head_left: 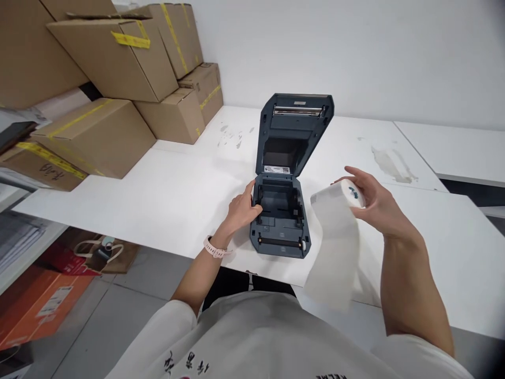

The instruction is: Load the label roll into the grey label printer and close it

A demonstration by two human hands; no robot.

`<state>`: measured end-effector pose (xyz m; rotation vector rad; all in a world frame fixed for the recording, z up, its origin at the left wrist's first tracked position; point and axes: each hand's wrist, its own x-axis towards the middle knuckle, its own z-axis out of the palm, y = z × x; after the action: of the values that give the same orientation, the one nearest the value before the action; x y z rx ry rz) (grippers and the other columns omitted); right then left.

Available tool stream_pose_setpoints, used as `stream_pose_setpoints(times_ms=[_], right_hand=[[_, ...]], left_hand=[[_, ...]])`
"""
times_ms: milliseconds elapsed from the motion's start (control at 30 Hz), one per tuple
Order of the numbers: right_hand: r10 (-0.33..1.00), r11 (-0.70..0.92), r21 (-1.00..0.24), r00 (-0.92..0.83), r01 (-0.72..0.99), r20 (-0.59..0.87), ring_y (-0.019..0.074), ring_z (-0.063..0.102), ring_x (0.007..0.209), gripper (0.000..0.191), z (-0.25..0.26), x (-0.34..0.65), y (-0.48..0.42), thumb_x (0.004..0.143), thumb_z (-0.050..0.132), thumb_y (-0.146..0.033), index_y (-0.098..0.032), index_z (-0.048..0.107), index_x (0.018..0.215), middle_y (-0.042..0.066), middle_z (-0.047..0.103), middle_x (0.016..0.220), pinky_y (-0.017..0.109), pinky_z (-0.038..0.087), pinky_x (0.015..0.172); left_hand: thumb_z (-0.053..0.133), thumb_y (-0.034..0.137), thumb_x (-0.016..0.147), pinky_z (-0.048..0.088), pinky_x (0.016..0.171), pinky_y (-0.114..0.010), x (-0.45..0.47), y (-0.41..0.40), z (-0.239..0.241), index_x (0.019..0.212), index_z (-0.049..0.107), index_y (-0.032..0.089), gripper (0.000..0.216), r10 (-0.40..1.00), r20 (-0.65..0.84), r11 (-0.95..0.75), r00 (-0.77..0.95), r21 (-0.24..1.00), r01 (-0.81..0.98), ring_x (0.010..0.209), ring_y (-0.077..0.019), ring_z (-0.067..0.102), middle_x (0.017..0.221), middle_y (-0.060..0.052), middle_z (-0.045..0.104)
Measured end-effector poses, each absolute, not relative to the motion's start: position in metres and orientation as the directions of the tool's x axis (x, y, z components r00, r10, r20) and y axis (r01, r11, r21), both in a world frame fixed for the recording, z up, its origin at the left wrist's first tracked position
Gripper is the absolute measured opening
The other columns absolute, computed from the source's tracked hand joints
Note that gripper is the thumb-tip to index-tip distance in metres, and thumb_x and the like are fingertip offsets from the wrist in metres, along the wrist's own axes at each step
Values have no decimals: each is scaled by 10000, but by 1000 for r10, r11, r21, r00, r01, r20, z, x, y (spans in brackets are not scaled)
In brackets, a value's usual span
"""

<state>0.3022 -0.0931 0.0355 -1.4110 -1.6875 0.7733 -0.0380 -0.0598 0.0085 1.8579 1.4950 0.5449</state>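
A dark grey label printer (278, 218) stands on the white table with its lid (294, 131) raised and its inner bay showing. My left hand (242, 209) grips the left side of the printer's base, thumb over the rim. To the right of the printer, my right hand (369, 200) holds a roll of white label paper (350, 193) by its right end, fingers behind and thumb below. A long loose strip (335, 252) unwinds from the roll and hangs past the table's front edge. The roll is apart from the printer.
Several taped cardboard boxes (114, 58) are stacked at the left and back left. White tabletop (189, 179) surrounds the printer, with a peeled patch (394, 164) at the right. Below left, an orange box (47, 305) and a paper bag (122, 258) stand on the floor.
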Motion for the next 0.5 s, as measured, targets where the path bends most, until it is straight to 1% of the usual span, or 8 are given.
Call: stream_pose_setpoints(times_ms=[100,167,233,300,333,367,400,500], right_hand=[[996,54,-790,23,611,86,348,657,1212,915,12,316,-82,688,850,-385,-340,480,1524,120,638,1389,548,552,1050],[998,33,-779,15,626,55,351,658,1221,960,-3,324,-74,683,853,-405,-302,452,1550,137,635,1390,560,525,1088],[999,43,-813,-20,580,39,350,626,1301,1090,-20,331,-70,693,859,-435,-324,308,1627,140,589,1475,553,504,1123],[999,41,-877,-45,479,22,349,533,1435,1235,-37,337,-70,696,864,-474,-385,107,1667,122,451,1630,544,505,1133],[999,23,-905,-39,424,7,350,478,1489,1273,-45,338,-72,688,869,-491,-406,59,1666,109,382,1682,545,506,1136],[1000,-5,-925,-21,381,-14,356,445,1516,1266,-53,338,-73,676,877,-501,-407,89,1663,104,352,1702,548,506,1138],[999,-38,-934,8,356,-37,372,450,1512,1208,-59,336,-74,666,883,-507,-388,191,1649,110,377,1691,554,512,1133],[997,-43,-915,80,402,-12,445,634,1316,852,-67,319,-73,686,864,-530,-280,557,1440,179,648,1450,588,574,1036]], left_hand=[[507,232,806,384,622,-287,-38,-60,8,1648,241,201,883,960,-103,-100,261,743,661,648,-175,515,689,50,499],[506,229,804,374,614,-283,-38,-60,9,1652,237,201,890,960,-110,-89,257,752,654,641,-168,502,685,53,487],[509,224,799,368,617,-284,-37,-61,10,1650,249,204,890,963,-110,-79,248,759,646,646,-165,496,694,52,486],[513,218,792,361,619,-285,-37,-61,11,1646,265,204,889,965,-113,-67,237,766,639,652,-163,491,702,49,489],[516,215,788,358,619,-286,-36,-61,11,1644,271,204,890,966,-117,-59,232,770,636,654,-162,489,705,48,490],[518,211,785,355,618,-286,-36,-61,11,1642,274,203,891,966,-122,-52,229,772,633,656,-162,486,706,48,489],[520,206,783,353,617,-286,-36,-61,11,1642,277,203,892,966,-125,-49,228,774,631,655,-161,483,704,48,486],[520,202,791,344,608,-284,-36,-60,9,1644,270,207,889,966,-112,-59,232,781,622,638,-154,468,694,54,465]])
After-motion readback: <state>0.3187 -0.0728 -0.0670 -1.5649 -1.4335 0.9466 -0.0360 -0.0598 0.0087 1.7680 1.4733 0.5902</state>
